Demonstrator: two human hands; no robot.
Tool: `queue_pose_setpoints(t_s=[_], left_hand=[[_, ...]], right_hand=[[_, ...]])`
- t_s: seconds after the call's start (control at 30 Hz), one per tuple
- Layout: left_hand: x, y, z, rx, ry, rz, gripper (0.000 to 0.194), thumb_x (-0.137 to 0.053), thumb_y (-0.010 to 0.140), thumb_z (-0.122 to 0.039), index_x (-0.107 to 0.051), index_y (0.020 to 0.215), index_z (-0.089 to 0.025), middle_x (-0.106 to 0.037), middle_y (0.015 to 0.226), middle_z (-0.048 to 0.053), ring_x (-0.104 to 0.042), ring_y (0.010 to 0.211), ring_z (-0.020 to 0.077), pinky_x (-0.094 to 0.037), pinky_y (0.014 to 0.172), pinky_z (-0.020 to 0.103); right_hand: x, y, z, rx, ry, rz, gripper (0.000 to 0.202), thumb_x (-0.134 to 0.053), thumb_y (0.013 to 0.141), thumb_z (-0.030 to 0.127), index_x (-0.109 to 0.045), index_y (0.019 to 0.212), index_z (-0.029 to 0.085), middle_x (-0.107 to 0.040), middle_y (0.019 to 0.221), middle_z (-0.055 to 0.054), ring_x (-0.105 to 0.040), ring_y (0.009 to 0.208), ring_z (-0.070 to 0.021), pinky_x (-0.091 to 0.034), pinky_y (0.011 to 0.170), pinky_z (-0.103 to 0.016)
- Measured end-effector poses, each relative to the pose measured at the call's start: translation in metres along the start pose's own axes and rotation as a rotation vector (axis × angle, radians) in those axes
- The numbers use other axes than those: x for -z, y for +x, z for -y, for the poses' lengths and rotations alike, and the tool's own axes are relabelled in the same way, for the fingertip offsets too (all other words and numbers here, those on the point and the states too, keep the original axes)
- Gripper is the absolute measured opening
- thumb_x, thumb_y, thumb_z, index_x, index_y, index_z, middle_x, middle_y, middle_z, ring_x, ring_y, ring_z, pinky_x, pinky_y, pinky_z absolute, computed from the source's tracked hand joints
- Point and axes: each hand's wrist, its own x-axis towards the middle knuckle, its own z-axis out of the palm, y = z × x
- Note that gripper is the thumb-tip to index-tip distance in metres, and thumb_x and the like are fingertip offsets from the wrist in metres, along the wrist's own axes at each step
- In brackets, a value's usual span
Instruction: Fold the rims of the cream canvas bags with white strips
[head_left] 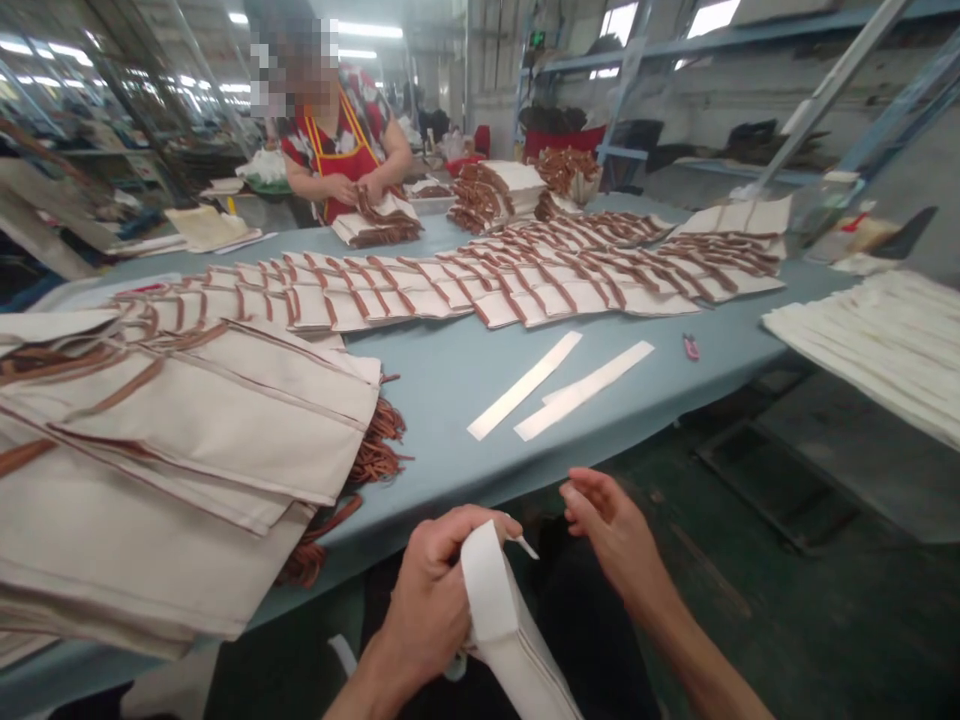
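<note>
My left hand (439,570) is wrapped around a bundle of off-white fabric strips (491,590) in front of my lap. The top of the bundle folds over in a wide band, and its lower end runs out of view at the bottom. A narrow white end pokes out by my left fingertips. To the right, apart from the bundle, my right hand (611,525) hovers with loosely curled fingers and nothing visible in it. Beyond the hands, flat cream strips (525,385) lie on the blue-green table (431,395), two of them partly overlapping.
Cream fabric panels with brown trim (300,420) are piled at left. Long overlapping rows of brown-edged pieces (420,290) cross the table. Small pink snips (691,347) lie near its edge. White cloth (885,340) is stacked at right. A co-worker (345,150) handles pieces across the table.
</note>
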Motion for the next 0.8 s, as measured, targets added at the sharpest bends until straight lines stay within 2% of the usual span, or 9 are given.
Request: queue_pose_setpoints(t_s=[0.07,0.1,0.2,0.27,0.5,0.63,0.73,0.77,0.8], left_hand=[[-0.003,0.000,-0.001,0.139,-0.073,0.029,0.024,-0.070,0.089,-0.035,-0.082,0.083,-0.015,-0.066,0.062,0.000,-0.047,0.050,0.0087,-0.039,0.049,0.018],[-0.005,0.000,-0.001,0.186,-0.102,0.046,0.026,-0.071,0.088,-0.038,-0.081,0.082,-0.014,-0.066,0.063,0.001,-0.047,0.051,0.0090,-0.039,0.050,0.018],[-0.007,0.002,-0.003,0.258,-0.174,0.096,0.027,-0.076,0.083,-0.040,-0.080,0.077,-0.014,-0.062,0.060,0.000,-0.048,0.054,0.0094,-0.042,0.053,0.018],[-0.007,0.003,-0.005,0.278,-0.205,0.109,0.026,-0.079,0.080,-0.038,-0.078,0.073,-0.014,-0.057,0.057,-0.002,-0.045,0.053,0.0086,-0.041,0.053,0.018],[-0.006,0.006,-0.008,0.246,-0.153,0.173,0.036,-0.079,0.080,-0.039,-0.070,0.058,-0.012,-0.054,0.061,-0.001,-0.044,0.061,0.0107,-0.042,0.056,0.019],[-0.007,0.005,-0.001,0.236,-0.113,0.168,0.047,-0.081,0.081,-0.048,-0.066,0.055,-0.012,-0.052,0.061,-0.001,-0.043,0.060,0.0101,-0.038,0.053,0.019],[-0.004,0.001,0.001,0.285,-0.040,0.189,0.043,-0.076,0.088,-0.052,-0.072,0.072,-0.013,-0.062,0.070,0.000,-0.053,0.062,0.0115,-0.045,0.055,0.021],[-0.001,-0.001,0.000,0.333,-0.003,0.233,0.036,-0.072,0.093,-0.049,-0.073,0.087,-0.013,-0.069,0.084,0.001,-0.062,0.070,0.0149,-0.054,0.063,0.026],[0.002,-0.002,-0.002,0.342,0.043,0.226,0.030,-0.068,0.099,-0.044,-0.071,0.106,-0.014,-0.072,0.102,0.004,-0.069,0.083,0.0190,-0.060,0.072,0.033]], right_hand=[[0.002,-0.009,0.007,0.168,-0.137,0.022,0.035,-0.089,0.072,0.028,-0.072,0.102,0.020,-0.074,0.092,-0.002,-0.067,0.082,-0.0169,-0.055,0.070,-0.025],[0.001,-0.015,0.012,0.327,-0.248,0.075,0.034,-0.086,0.074,0.022,-0.073,0.105,0.021,-0.075,0.098,-0.003,-0.068,0.089,-0.0182,-0.056,0.077,-0.027],[-0.009,-0.031,0.030,0.972,-0.651,0.308,0.039,-0.067,0.083,0.005,-0.068,0.118,0.022,-0.074,0.116,-0.007,-0.069,0.107,-0.0201,-0.057,0.094,-0.033],[-0.016,-0.036,0.040,1.215,-0.788,0.416,0.043,-0.055,0.084,0.000,-0.064,0.122,0.020,-0.072,0.121,-0.010,-0.067,0.116,-0.0204,-0.057,0.100,-0.035],[-0.029,-0.025,0.056,1.409,-0.929,0.574,0.046,-0.050,0.085,-0.001,-0.067,0.123,0.020,-0.071,0.127,-0.011,-0.064,0.120,-0.0238,-0.056,0.105,-0.041],[-0.034,-0.020,0.063,1.428,-0.852,0.692,0.034,-0.050,0.083,0.003,-0.070,0.105,0.019,-0.075,0.121,-0.009,-0.066,0.113,-0.0221,-0.057,0.102,-0.039],[-0.034,-0.017,0.064,1.408,-0.803,0.716,0.028,-0.053,0.083,0.003,-0.070,0.099,0.020,-0.077,0.114,-0.007,-0.068,0.107,-0.0207,-0.057,0.104,-0.035],[-0.034,-0.016,0.060,1.385,-0.791,0.708,0.028,-0.055,0.085,0.003,-0.070,0.099,0.021,-0.078,0.112,-0.006,-0.070,0.106,-0.0200,-0.057,0.103,-0.033],[-0.034,-0.014,0.055,1.395,-0.768,0.767,0.025,-0.057,0.089,0.006,-0.071,0.101,0.024,-0.079,0.111,-0.004,-0.071,0.104,-0.0197,-0.058,0.102,-0.031]])
